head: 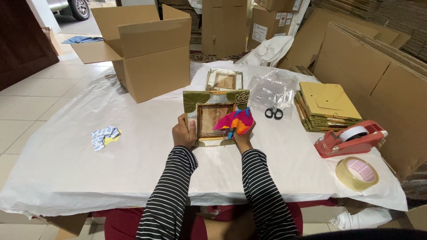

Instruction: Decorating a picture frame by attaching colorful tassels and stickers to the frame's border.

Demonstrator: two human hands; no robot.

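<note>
I see the upright picture frame (215, 116) between both hands: left hand (183, 132) fingers grasping its left edge, right hand (242, 135) fingers clenching a bright cloth (235, 121) against its right side.

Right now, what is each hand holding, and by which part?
The left hand grips the picture frame by its left edge. The right hand holds a bright multicoloured cloth by its lower end, against the frame's glass.

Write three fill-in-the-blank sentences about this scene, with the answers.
1. The right hand presses a ____ cloth onto the picture frame.
2. The left hand grips the frame's ____ edge.
3. The scissors have ____ handles.

Answers: multicoloured; left; black
</note>
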